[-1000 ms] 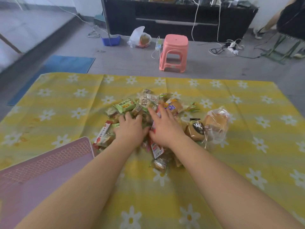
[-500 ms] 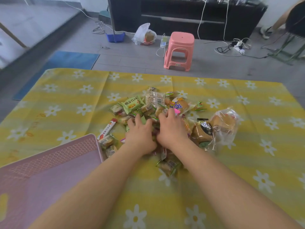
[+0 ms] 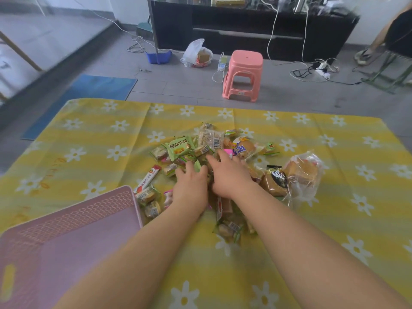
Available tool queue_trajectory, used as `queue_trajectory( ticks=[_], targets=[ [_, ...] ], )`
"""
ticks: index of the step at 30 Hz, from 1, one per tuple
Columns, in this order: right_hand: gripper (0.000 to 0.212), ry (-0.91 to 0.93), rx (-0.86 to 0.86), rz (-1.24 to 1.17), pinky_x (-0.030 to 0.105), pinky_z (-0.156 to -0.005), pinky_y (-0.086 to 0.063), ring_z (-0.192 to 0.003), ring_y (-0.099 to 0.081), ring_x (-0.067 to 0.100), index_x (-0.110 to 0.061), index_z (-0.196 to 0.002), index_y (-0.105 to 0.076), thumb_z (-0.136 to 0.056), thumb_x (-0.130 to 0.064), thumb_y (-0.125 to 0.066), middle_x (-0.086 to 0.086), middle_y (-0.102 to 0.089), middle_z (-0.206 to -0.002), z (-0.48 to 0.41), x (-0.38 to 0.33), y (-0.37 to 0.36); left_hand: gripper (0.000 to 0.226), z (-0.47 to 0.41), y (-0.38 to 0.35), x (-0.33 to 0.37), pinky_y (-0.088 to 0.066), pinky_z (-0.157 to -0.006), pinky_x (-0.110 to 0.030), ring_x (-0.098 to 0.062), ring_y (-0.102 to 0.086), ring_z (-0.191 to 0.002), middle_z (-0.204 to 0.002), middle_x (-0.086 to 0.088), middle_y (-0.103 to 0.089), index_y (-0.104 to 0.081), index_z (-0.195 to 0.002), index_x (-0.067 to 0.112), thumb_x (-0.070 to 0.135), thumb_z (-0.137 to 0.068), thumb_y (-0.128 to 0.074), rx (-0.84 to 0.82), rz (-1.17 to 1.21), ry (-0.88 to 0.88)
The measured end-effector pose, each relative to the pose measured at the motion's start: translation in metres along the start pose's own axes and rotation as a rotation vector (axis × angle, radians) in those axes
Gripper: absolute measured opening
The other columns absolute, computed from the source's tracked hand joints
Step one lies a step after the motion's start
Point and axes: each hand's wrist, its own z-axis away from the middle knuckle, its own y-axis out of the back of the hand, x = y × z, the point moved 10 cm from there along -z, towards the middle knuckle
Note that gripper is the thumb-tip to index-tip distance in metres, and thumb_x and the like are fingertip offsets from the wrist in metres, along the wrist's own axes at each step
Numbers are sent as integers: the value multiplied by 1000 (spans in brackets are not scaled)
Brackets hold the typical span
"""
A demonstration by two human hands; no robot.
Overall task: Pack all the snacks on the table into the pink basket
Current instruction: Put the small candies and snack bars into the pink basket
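Left hand (image 3: 190, 186) and right hand (image 3: 229, 175) press loosely spread fingers onto the snack pile (image 3: 201, 146); the pink basket (image 3: 78, 217) lies at their eight o'clock.

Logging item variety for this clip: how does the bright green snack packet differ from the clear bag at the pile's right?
The green packet is opaque and printed; the clear bag is see-through, showing golden cake. The green packet looks flat and smaller, the clear bag bulkier. Both are wrapped snacks on the yellow tablecloth.
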Motion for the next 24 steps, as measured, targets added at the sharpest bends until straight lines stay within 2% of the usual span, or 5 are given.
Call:
queue_trajectory(
  ticks=[4,11,17,21,24],
  targets=[
    [59,5,4,83,53,-89,-47,-123,-44,48,-25,-132,-42,-80,-22,-69,12,-34,-141,-1,-9,1,53,-2,9,-10,-43,-92,-47,-44,-34,-126,-145,-16,-32,-44,-135,24,4,-87,-55,22,113,32],
    [43,-22,35,17,47,-79,-47,-116,-48,46,-26,-128,-51,-87,-20,-63,11,-40,-131,-5,-13,6,57,1,33,-20,-49,-87,-47,-36,-49,-114,-133,-10,-49,-58,-130,24,-3,-80,-56,151,319,22],
    [34,63,240,-220,48,-88,-49,-112,-43,39,-19,-117,-58,-86,-5,-61,4,-45,-130,17,3,27,54,10,53,-27,-48,-85,-36,-30,-55,-116,-136,-1,-52,-62,-123,30,2,-78,-67,263,494,-4],
    [54,119,397,-282,42,-93,-45,-117,-41,32,-21,-122,-60,-78,10,-58,1,-45,-138,41,12,53,61,23,73,-25,-38,-84,-26,-19,-52,-116,-133,4,-52,-63,-120,33,-8,-74,-62,329,590,-29],
    [62,138,489,-285,39,-96,-42,-119,-38,28,-22,-119,-62,-72,17,-59,1,-44,-140,60,12,74,63,35,90,-25,-39,-82,-26,-19,-52,-115,-132,4,-53,-62,-120,33,-9,-74,-62,356,620,-42]
  ],
)
